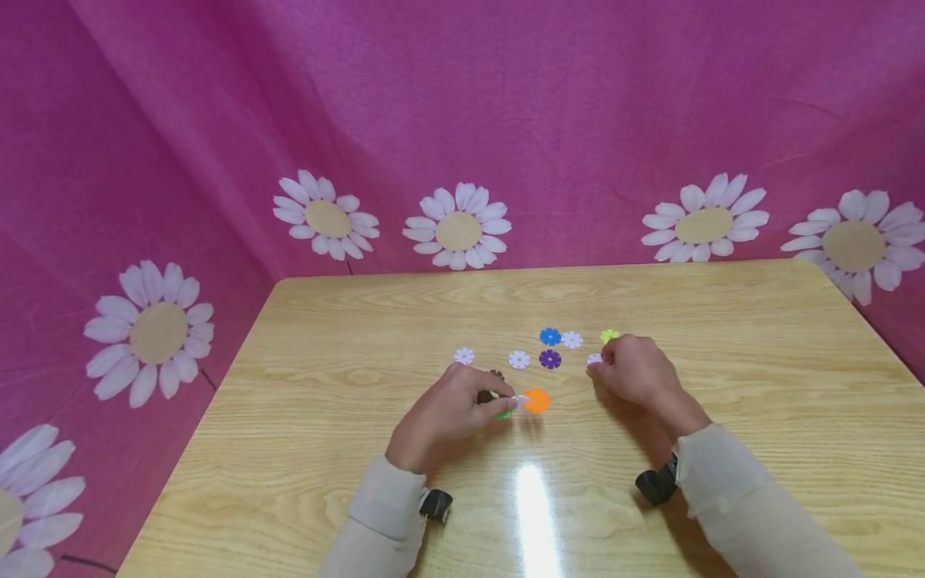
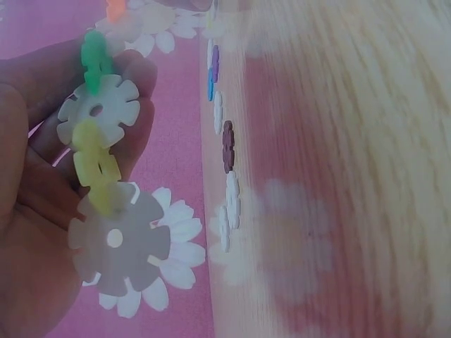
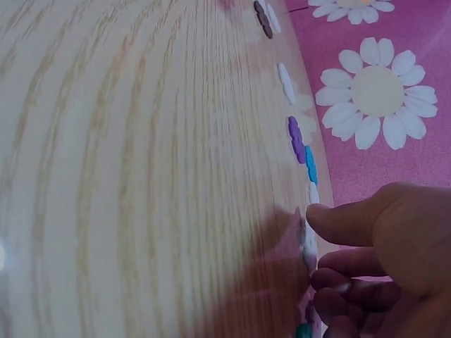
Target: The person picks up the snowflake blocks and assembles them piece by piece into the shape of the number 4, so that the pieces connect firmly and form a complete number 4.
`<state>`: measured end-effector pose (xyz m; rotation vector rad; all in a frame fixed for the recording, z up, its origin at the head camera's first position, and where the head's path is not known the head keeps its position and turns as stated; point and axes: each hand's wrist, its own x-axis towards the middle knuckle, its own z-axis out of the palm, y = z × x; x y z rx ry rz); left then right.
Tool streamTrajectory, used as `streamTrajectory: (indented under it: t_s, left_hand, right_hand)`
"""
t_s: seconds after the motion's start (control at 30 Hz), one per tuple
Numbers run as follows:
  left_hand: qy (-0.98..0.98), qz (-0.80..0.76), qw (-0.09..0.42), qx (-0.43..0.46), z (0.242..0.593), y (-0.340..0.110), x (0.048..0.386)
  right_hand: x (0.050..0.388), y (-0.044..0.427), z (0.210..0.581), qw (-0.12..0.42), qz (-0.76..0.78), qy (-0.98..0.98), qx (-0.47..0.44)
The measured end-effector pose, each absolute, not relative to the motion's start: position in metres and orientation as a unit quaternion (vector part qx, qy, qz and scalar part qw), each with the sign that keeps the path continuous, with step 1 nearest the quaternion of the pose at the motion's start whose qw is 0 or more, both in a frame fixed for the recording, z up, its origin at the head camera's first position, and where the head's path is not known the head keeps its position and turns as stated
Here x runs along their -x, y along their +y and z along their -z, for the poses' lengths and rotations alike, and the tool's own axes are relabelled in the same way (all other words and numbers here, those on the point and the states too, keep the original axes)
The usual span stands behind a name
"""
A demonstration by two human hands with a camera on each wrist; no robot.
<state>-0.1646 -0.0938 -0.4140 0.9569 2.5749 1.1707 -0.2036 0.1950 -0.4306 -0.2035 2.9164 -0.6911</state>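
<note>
My left hand [image 1: 462, 405] holds a short chain of slotted, flower-shaped interlocking discs above the table. In the left wrist view the chain runs from a white disc [image 2: 120, 246] through a yellow disc [image 2: 88, 165], a second white disc [image 2: 116, 105] and a green disc [image 2: 96, 60]. An orange disc [image 1: 537, 400] is at its far end, beside another white disc [image 1: 520, 400]. Further right, my right hand [image 1: 641, 371] pinches a loose white disc [image 1: 593, 359] at the table surface, between thumb and fingers. Beyond that hand lies a yellow-green disc [image 1: 609, 335], partly hidden.
Loose discs lie flat between and beyond the hands: blue [image 1: 550, 336], purple [image 1: 550, 359], white ones [image 1: 519, 360], and a brown one [image 1: 496, 374] partly behind the left hand. The wooden table [image 1: 347, 321] meets a pink flowered curtain [image 1: 564, 120] at its back and left.
</note>
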Motion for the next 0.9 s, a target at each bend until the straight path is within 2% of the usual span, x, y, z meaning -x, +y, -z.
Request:
streamTrajectory:
  t_s: [0.63,0.9]
  left_hand:
    - [0.86,-0.394,0.089,-0.313,0.4153,-0.0941,0.1663]
    - [0.87,-0.386,0.086,-0.296,0.4133,-0.0956,0.165]
  right_hand:
    - [0.2122,0.19,0.4291,0.118,0.252,0.96,0.003]
    - [0.2084,0.1906,0.4294,0.093,0.269,0.958,0.021]
